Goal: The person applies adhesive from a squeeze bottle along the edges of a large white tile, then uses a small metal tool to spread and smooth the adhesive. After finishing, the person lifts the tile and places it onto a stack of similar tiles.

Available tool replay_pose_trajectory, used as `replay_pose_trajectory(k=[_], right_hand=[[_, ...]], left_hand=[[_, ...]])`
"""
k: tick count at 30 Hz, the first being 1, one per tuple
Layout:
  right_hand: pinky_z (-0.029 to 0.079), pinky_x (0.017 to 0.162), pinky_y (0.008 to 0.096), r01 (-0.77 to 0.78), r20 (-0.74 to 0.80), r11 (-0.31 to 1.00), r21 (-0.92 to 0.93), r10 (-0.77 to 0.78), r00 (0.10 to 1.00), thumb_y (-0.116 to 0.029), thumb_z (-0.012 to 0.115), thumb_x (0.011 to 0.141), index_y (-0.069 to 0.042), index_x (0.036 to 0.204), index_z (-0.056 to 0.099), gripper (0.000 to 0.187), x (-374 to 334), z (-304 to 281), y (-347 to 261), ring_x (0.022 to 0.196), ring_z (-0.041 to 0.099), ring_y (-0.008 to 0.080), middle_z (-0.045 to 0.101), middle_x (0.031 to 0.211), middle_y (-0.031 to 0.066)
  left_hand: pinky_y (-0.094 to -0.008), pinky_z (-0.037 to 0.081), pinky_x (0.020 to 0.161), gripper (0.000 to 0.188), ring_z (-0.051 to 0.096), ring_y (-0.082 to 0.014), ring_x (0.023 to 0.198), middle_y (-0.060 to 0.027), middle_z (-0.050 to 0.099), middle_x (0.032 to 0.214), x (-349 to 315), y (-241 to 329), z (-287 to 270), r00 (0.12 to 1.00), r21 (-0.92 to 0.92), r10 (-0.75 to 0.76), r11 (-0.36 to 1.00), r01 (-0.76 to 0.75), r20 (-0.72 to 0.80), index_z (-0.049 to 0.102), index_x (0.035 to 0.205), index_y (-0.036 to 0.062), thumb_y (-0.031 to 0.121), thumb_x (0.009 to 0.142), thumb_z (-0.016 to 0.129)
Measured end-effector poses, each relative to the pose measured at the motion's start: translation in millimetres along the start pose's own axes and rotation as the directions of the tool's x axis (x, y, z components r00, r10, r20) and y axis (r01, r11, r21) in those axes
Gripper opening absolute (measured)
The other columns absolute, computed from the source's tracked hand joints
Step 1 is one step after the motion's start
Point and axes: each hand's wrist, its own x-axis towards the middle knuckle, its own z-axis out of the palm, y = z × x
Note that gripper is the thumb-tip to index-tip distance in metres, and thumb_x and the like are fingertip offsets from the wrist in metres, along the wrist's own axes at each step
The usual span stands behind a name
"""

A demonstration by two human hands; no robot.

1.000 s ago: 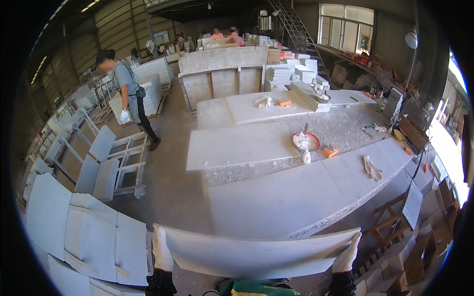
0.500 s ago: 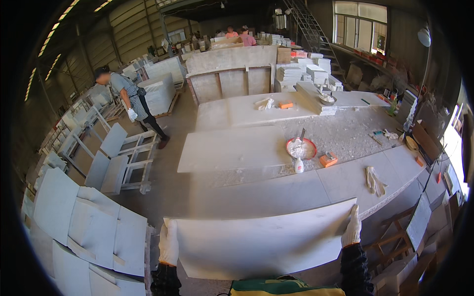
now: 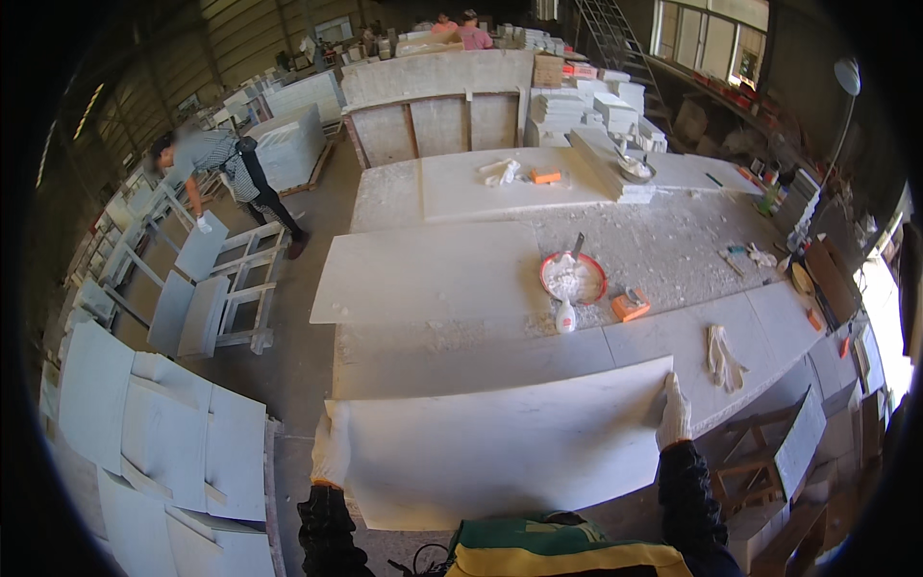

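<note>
A long white stone slab (image 3: 510,447) with faint grey veins spans the space in front of me. Its left short edge is gripped by my left hand (image 3: 331,447), in a white work glove. At the opposite end, my right hand (image 3: 675,413), gloved likewise, is closed on the slab's right edge. The slab's far edge overlaps the near side of the dusty worktable (image 3: 461,358). Most of my fingers are hidden behind or under the stone. Beyond it, another pale slab (image 3: 423,274) lies flat on the table.
On the table are a red-rimmed bowl of white paste (image 3: 574,279), a white bottle (image 3: 565,316), an orange box (image 3: 631,305) and loose gloves (image 3: 723,359). Leaning slabs (image 3: 163,433) stand at my left. A co-worker (image 3: 231,173) bends over a slab rack (image 3: 252,279) at far left.
The slab in my hands has moved forward, farther over the table's near side. The co-worker has bent down and now touches a slab on the rack. My view has tilted slightly downward.
</note>
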Motion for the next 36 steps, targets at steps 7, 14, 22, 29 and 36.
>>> replay_pose_trajectory(k=[7,14,22,29,36], right_hand=[[0.047,0.096,0.0272,0.048,0.043,0.988,-0.146,-0.043,0.998,-0.034,0.07,0.101,0.006,0.137,0.063,0.054,-9.4,5.2,8.0,0.105,0.061,0.0113,0.071,0.113,0.002],[0.051,0.102,0.0527,0.899,0.795,0.039,-0.435,-0.453,0.404,-0.026,0.082,0.074,-0.02,0.127,0.068,0.056,-106.6,-15.3,38.6,0.13,0.055,0.0352,0.06,0.134,0.0121],[0.051,0.101,0.0473,0.934,0.832,0.022,-0.357,-0.446,0.329,-0.023,0.077,0.068,-0.016,0.113,0.069,0.047,-119.5,-32.5,45.6,0.124,0.06,0.0298,0.062,0.125,0.0077],[0.051,0.098,0.0457,0.919,0.792,0.068,-0.388,-0.486,0.37,-0.019,0.073,0.075,-0.016,0.111,0.07,0.036,-124.1,-31.0,38.8,0.12,0.062,0.0287,0.065,0.12,0.0053],[0.049,0.102,0.0486,0.906,0.783,0.109,-0.408,-0.469,0.409,-0.024,0.074,0.084,-0.017,0.114,0.071,0.031,-127.3,-38.9,41.6,0.126,0.059,0.0303,0.065,0.123,0.0059]], left_hand=[[-0.0386,0.049,0.101,0.073,0.063,-0.0258,0.115,-0.0138,0.064,0.133,25.5,-21.9,26.4,0.995,-0.401,0.02,0.916,0.022,0.1,0.058,0.139,-0.0028,0.061,0.104,0.051],[-0.0399,0.049,0.102,0.066,0.062,-0.0303,0.119,-0.0185,0.062,0.136,36.9,-24.5,52.7,0.993,-0.347,-0.001,0.937,0.04,0.115,0.054,0.142,-0.003,0.052,0.107,0.048],[-0.0472,0.047,0.106,0.066,0.059,-0.0423,0.125,-0.0268,0.06,0.138,18.7,-18.1,54.4,0.966,0.532,0.25,0.828,-0.177,-0.067,0.051,0.147,0.001,0.054,0.108,0.045],[-0.0518,0.041,0.113,0.059,0.05,-0.0407,0.136,-0.0226,0.053,0.148,-27.1,-56.9,79.9,0.842,0.711,0.49,0.674,-0.202,-0.226,0.048,0.152,0.0117,0.051,0.109,0.046],[-0.0512,0.035,0.115,0.057,0.044,-0.0396,0.141,-0.0211,0.05,0.15,-67.1,-85.2,63.3,0.879,0.645,0.44,0.728,-0.231,-0.182,0.048,0.153,0.0161,0.051,0.109,0.043]])
